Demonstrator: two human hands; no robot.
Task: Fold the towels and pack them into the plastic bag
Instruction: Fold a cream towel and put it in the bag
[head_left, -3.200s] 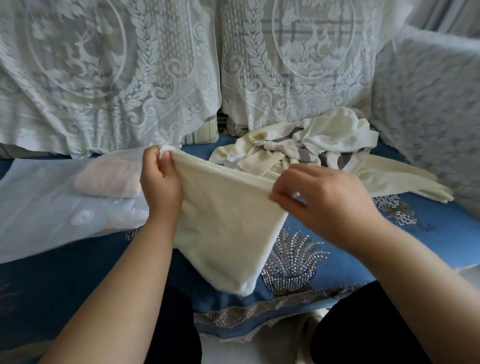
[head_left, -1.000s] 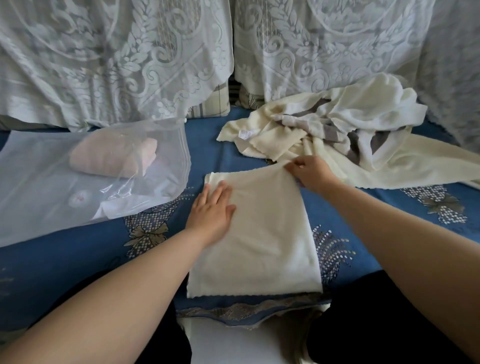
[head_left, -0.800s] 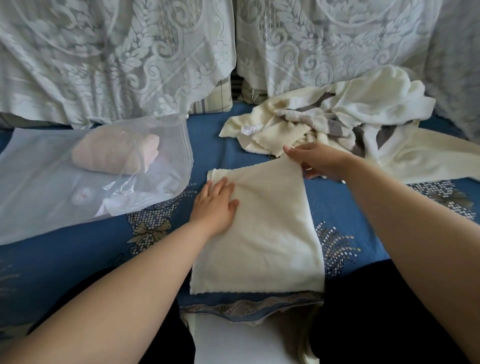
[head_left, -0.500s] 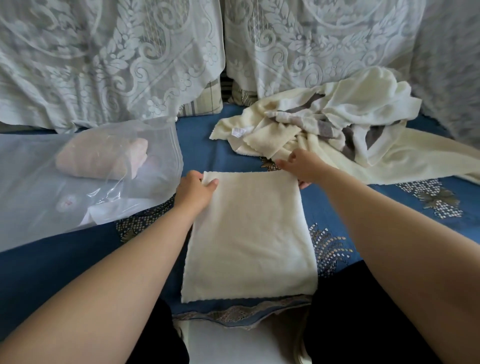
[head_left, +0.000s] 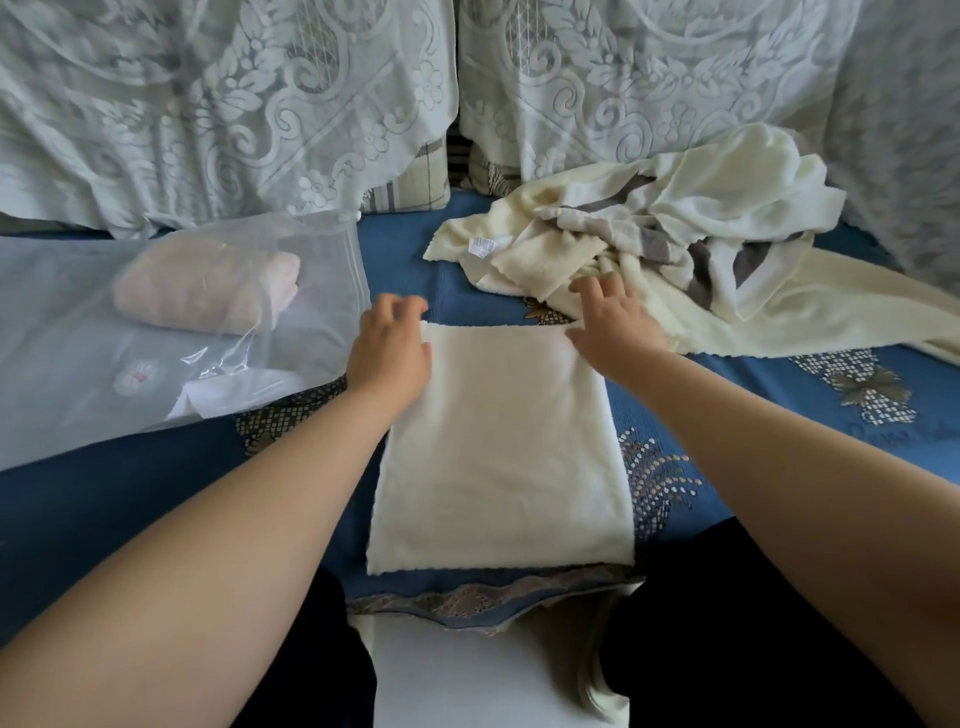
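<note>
**A:** so how far along is this? nearest the camera there's a cream towel (head_left: 501, 447) lying flat on the blue bedspread (head_left: 104, 519), folded into a neat long rectangle, edges lined up, no real wrinkles

**B:** partway I'd say. That one probably wants at least one more fold before it fits. Both hands are at its far edge: left hand (head_left: 389, 353) at the far left corner, fingers loosely curled, but it's blurry so I can't tell if it's actually pinching cloth or just above it. Right hand (head_left: 613, 322) at the far right corner, fingers spread and fairly straight, palm down, not gripping anything

**A:** and the bag?

**B:** plastic bag (head_left: 78, 338) lies just left of the towel, clear and flimsy, with one pinkish folded towel (head_left: 208, 291) already inside. So one packed, one mid-fold

**A:** then the pile further back

**B:** yeah, a crumpled heap of cream and grey-striped towels (head_left: 691, 234) just past the right hand, up against the lace covers (head_left: 234, 104). All unfolded, can't count them, so most of the job is left
</note>
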